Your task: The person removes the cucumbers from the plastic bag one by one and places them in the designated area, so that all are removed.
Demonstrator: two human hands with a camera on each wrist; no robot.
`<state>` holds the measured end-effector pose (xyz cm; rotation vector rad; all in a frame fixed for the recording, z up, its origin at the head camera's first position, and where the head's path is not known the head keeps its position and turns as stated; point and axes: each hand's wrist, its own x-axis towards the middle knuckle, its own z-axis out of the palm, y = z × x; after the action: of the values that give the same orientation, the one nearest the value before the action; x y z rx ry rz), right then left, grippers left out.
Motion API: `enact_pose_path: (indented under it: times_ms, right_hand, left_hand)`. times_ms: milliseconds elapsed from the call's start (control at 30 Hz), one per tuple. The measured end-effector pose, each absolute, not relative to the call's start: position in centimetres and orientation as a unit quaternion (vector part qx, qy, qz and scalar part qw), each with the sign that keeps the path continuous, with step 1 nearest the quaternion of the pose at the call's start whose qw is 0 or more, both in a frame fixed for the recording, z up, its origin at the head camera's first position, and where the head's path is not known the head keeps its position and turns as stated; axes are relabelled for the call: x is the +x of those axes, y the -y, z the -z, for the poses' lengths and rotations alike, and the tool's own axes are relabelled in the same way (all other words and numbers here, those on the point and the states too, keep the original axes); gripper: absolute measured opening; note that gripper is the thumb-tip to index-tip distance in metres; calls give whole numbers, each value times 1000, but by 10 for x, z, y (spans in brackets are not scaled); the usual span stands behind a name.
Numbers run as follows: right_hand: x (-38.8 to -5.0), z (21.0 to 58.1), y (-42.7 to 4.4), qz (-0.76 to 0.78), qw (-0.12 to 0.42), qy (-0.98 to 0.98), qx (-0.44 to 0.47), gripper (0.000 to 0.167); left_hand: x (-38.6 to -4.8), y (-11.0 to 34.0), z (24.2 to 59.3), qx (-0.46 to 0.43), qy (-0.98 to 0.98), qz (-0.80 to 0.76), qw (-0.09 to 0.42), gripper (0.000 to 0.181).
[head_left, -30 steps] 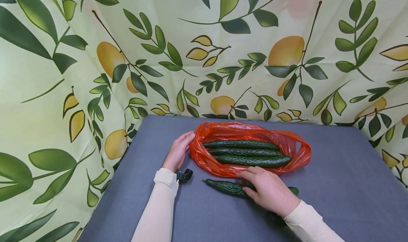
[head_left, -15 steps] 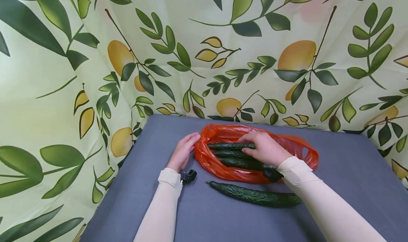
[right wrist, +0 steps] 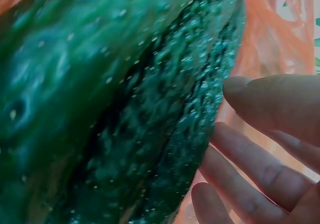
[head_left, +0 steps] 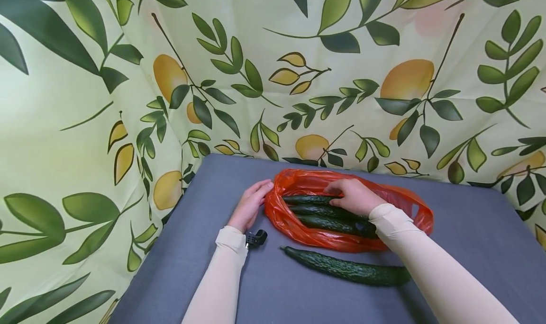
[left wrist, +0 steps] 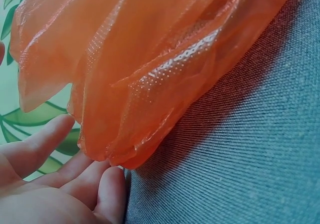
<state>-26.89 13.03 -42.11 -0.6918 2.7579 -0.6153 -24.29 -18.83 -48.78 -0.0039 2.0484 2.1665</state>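
Observation:
An orange-red plastic bag (head_left: 298, 236) lies with its mouth up, and three dark green cucumbers (head_left: 324, 223) lie side by side in it. My left hand (head_left: 251, 204) rests at the bag's left end. In the left wrist view its loose fingers (left wrist: 111, 191) touch the bag's lower folds. My right hand (head_left: 356, 197) reaches into the bag over the far cucumber (head_left: 307, 199). The right wrist view has its spread fingers (right wrist: 260, 171) along that cucumber's edge, not closed round it. Another cucumber (head_left: 341, 267) lies on the table in front of the bag, its right end behind my sleeve.
The grey cloth-covered table (head_left: 187, 253) reaches back to a curtain (head_left: 239, 120) printed with leaves and lemons, which also hangs along the left side. A black wrist camera (head_left: 257, 238) is worn at my left wrist.
My right hand has left the cucumber in front and moved up into the bag, over the far cucumber. My left hand stays at the bag's end. The head view has shifted slightly.

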Motion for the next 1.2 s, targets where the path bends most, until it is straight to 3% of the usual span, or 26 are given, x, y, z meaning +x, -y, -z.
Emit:
enact_pose_path:
  times_ms: [533, 1200]
  right_hand:
    - [-282, 434, -128, 204, 156, -937, -236, 31]
    - [-285, 437, -127, 206, 146, -935, -250, 33]
  left_hand:
    - [-242, 188, 487, -4, -691, -718, 85, 65]
    - [-242, 187, 486, -5, -695, -714, 82, 61]
